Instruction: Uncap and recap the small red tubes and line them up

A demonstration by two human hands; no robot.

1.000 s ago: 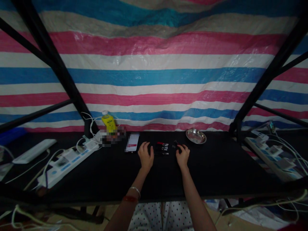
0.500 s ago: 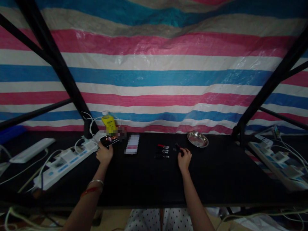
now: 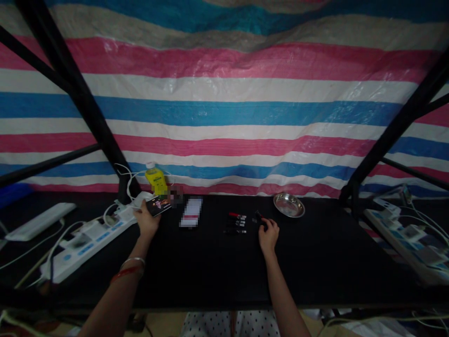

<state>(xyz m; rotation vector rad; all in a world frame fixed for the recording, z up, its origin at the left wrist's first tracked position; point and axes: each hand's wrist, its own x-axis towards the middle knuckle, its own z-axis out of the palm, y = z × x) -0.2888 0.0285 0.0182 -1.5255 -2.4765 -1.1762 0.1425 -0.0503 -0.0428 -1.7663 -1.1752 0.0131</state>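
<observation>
At the left, my left hand (image 3: pixel 147 222) grips a smartphone (image 3: pixel 158 205) by its near edge; the lit screen shows a picture. My right hand (image 3: pixel 269 236) rests low over the black table with its fingers curled together. By its fingertips lies a small dark object (image 3: pixel 258 215), too dim to name, and I cannot tell what the fingers hold. Left of this hand lie several small slim items in a column, with silvery ends: a red one (image 3: pixel 236 216) at the top and a black one (image 3: pixel 235 231) at the bottom.
A second phone (image 3: pixel 191 212), blurred out, lies between my hands. A shiny metal dish (image 3: pixel 289 205) sits beyond my right hand. A yellow bottle (image 3: pixel 156 179) stands behind the held phone. White power strips (image 3: pixel 87 250) with cables flank the table, beside black frame posts (image 3: pixel 105 135).
My left hand and the held phone have shifted slightly left, and its screen shows more fully. The view has turned a little. My right hand stays nearly in place.
</observation>
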